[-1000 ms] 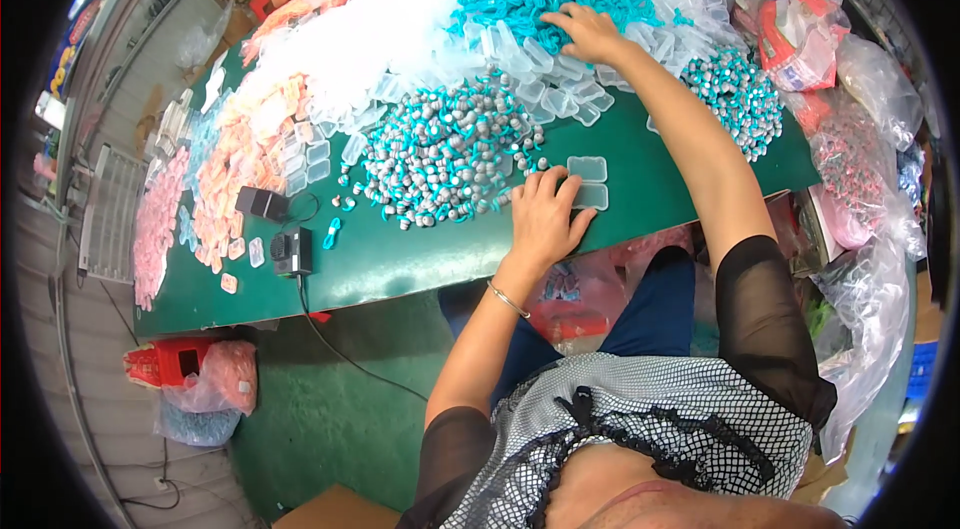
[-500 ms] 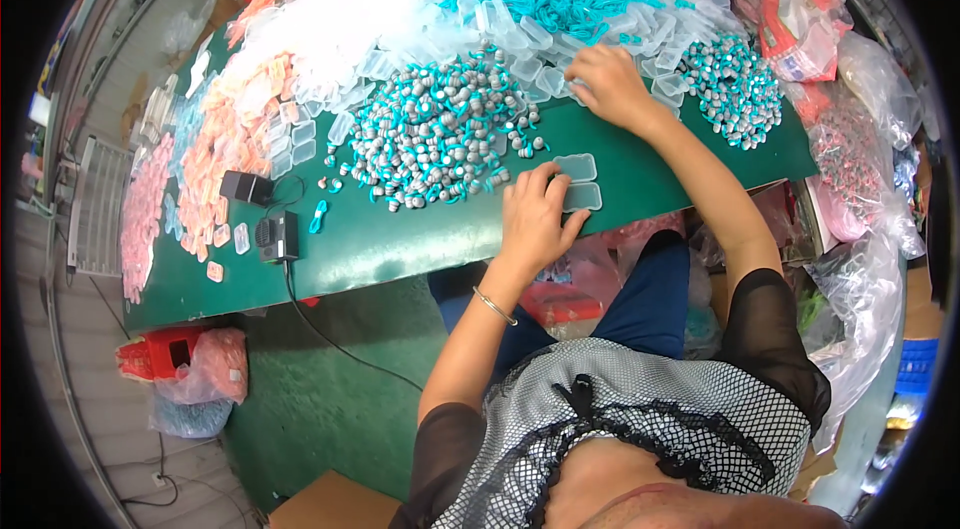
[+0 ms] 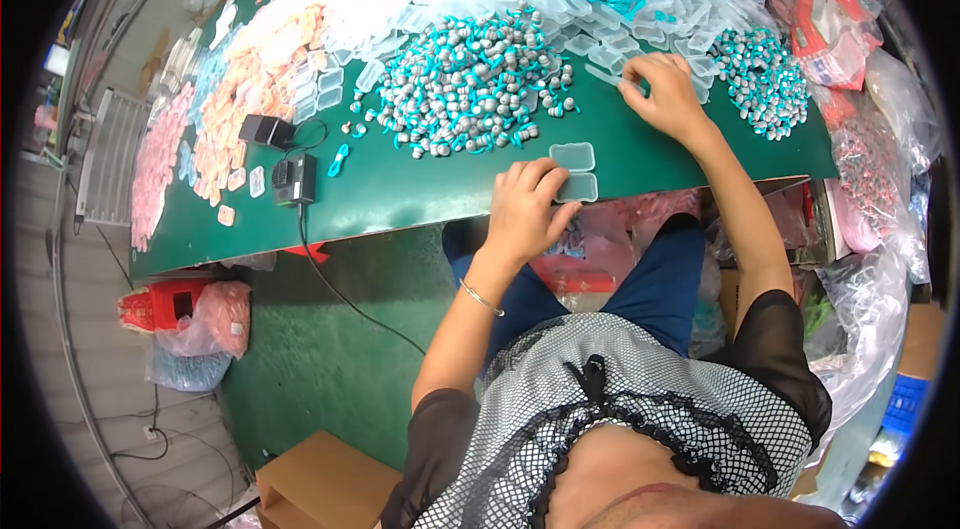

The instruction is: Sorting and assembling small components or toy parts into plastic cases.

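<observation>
Across the green tabletop [image 3: 390, 191], heaped with small parts, a clear plastic case [image 3: 573, 158] lies open near the front edge, and the step in hand seems to be steadying it, so the next move calls for a still left hand and a light pinch from the right. The left hand [image 3: 520, 207] lies palm down at its left side, fingers loosely bent, thumb spread; well apart, the right hand [image 3: 665, 99] hangs near the loose clear cases [image 3: 605, 39], thumb and forefinger curled together, though whether they pinch anything I cannot tell.
</observation>
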### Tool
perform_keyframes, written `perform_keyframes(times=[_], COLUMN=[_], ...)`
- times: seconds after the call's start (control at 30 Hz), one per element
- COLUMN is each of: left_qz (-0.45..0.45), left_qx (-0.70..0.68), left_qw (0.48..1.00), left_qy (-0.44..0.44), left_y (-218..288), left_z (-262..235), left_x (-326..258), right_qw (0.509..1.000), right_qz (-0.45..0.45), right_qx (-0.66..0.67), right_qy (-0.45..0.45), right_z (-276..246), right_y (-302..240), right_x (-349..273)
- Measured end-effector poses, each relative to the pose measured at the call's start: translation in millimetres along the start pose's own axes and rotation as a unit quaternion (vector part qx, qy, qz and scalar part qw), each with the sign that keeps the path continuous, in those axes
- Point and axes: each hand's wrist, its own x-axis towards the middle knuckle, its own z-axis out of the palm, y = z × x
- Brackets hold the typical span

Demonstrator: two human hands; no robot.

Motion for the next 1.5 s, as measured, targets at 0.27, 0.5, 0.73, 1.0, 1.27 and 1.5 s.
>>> perform_keyframes(times=[0.27,0.5,0.73,1.0,1.27,1.5], left_qz=[-0.024,-0.051,0.014,0.018,0.011,0.008], left_qx=[0.010,0.033,0.090,0.068,0.069,0.080], left_qw=[1.000,0.998,0.996,0.997,0.997,0.996], left_qy=[-0.014,-0.029,0.015,-0.039,-0.034,-0.040], left_y=[-10,-21,3,-1,-5,-7], left_z=[-23,-44,-35,-9,-19,-24], left_x=[-19,-28,-11,-9,-13,-14], right_qw=[0.996,0.992,0.992,0.992,0.995,0.998], right_qz=[-0.081,-0.088,-0.009,0.079,0.005,-0.030], right_qx=[0.015,0.078,0.122,-0.089,-0.096,-0.046], right_qy=[-0.037,-0.051,0.032,0.033,0.020,-0.003], right_z=[-1,22,23,51,24,3], right_y=[-76,-121,-64,19,0,-21], right_x=[-64,-76,-47,-11,-45,-51])
